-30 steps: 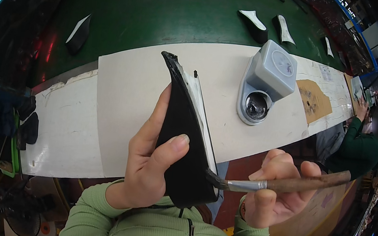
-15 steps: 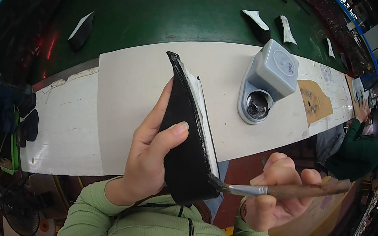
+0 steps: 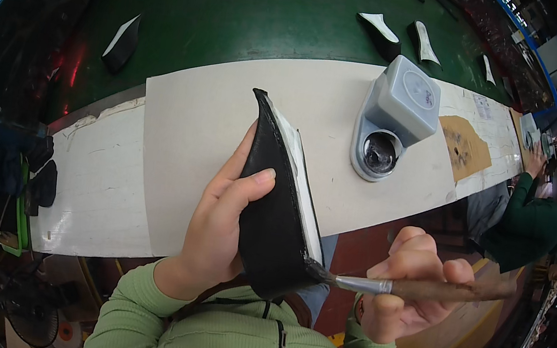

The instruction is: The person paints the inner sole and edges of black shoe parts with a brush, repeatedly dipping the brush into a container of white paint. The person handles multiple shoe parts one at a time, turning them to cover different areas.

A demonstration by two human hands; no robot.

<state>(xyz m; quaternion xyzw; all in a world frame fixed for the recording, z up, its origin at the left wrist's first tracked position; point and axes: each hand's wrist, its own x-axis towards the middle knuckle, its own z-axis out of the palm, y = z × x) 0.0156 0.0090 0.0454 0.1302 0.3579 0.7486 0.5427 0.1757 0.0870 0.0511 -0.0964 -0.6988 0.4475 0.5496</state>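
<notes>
Gripping a wooden-handled brush (image 3: 366,284) in the right hand (image 3: 414,264) at 4 o'clock, touching bristles to the thick end of a black wedge-shaped sole (image 3: 275,226). Grasping that sole at mid-frame in the left hand (image 3: 212,222), with long axis steep, tip toward half past eleven, thick end toward half past five. Overlapping, in view, the near edge of the table (image 3: 183,151), with bare room around the tip. Flanked at 2 o'clock, across a gap, by a grey dispenser (image 3: 407,96); backed at 12 o'clock, past the far edge, by a green surface (image 3: 241,28) bearing other soles (image 3: 384,46).
</notes>
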